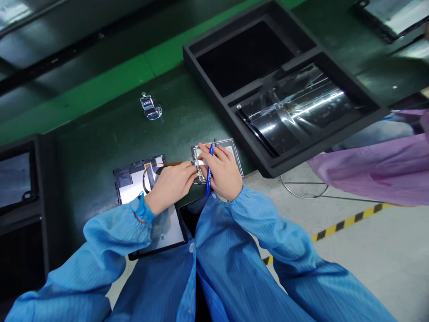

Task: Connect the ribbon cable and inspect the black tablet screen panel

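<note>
Your right grip [221, 172] is closing around a blue pen [209, 172] and pressing a small metal-framed part [231, 150]; your left grip [172, 183] is pinching its near-left edge, by the open tablet [134, 183] on the green surface [100, 134]. It looks light, thin, fragile: hold it by the frame edges.

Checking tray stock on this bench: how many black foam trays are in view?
3. One large two-compartment tray beyond the hands, one at the left edge, one partly cut off at the top right corner. More may lie out of frame.
</note>
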The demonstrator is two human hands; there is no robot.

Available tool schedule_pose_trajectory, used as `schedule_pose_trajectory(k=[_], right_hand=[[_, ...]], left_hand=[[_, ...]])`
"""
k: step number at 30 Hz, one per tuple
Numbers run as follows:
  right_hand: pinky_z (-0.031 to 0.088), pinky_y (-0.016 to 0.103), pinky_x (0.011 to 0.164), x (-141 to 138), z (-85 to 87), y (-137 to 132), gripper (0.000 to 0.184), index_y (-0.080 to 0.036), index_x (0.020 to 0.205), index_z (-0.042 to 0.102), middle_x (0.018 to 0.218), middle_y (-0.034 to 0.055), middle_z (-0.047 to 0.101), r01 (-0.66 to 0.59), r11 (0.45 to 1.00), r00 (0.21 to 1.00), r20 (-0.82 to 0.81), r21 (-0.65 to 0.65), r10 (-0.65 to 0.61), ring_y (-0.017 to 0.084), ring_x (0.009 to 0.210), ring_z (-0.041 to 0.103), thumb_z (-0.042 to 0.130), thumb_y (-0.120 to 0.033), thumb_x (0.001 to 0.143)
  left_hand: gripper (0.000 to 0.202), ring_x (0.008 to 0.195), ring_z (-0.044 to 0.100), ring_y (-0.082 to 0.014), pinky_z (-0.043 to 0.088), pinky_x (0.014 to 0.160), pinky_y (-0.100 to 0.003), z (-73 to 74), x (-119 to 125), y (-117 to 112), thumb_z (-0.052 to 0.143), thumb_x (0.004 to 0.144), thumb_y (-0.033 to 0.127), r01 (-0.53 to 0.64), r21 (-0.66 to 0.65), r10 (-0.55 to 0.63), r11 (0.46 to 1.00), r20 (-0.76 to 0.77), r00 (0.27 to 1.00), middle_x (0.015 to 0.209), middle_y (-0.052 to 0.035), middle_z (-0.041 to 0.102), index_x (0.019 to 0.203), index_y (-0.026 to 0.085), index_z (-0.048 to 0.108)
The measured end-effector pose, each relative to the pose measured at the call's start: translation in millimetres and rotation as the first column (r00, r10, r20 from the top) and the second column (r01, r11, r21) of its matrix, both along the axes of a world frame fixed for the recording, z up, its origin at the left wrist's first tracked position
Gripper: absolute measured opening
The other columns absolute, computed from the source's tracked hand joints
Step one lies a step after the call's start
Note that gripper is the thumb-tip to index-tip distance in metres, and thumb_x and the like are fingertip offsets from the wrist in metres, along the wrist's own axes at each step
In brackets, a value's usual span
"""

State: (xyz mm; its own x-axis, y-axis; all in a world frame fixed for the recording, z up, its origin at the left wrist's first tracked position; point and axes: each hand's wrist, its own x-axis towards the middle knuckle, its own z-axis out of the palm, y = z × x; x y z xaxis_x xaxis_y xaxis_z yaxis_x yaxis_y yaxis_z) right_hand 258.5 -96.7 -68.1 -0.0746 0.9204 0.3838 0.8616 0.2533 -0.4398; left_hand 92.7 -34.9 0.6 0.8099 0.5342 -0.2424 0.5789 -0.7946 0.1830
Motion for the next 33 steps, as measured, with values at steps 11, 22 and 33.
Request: schedule_pose_trajectory(k=[11,22,33], right_hand=[[0.041,0.048,0.112,-1,2.1,-1,0.024,-0.017,0.119,0.06,0.148,0.0091,0.056,-0.003,1.0,1.0,0.03,0.03,0.002,0.028,0.136,0.052,0.046,-0.022,0.099],[0.037,0.051,0.113,0,4.7,-2,0.029,-0.013,0.123,0.06,0.152,0.0145,0.051,-0.078,0.997,0.995,0.055,-0.028,0.079,0.032,0.137,0.049,0.048,-0.017,0.096],[0.049,0.044,0.103,42,27.3,1,0.022,-0.02,0.118,0.059,0.139,0.0119,0.063,-0.143,0.99,0.949,-0.28,0.014,0.141,0.026,0.123,0.061,0.053,-0.026,0.098]], left_hand=[[0.022,0.078,0.069,-0.023,0.046,0.058,-0.035,1.5,-1,-4,0.045,0.099,0.014,0.164,0.222,-0.159,0.961,-0.04,0.986,0.086,-0.0051,0.066,0.09,0.015,0.064],[0.018,0.09,0.07,-0.0252,0.054,0.075,-0.036,7.2,13,4,0.047,0.098,0.012,0.209,0.064,-0.204,0.976,-0.081,0.976,0.094,-0.0086,0.068,0.096,0.012,0.065],[0.025,0.076,0.069,-0.0217,0.051,0.057,-0.034,84.2,-2,-65,0.051,0.101,0.032,0.131,0.164,-0.136,0.978,0.023,0.99,0.107,-0.0077,0.069,0.114,0.014,0.062]])
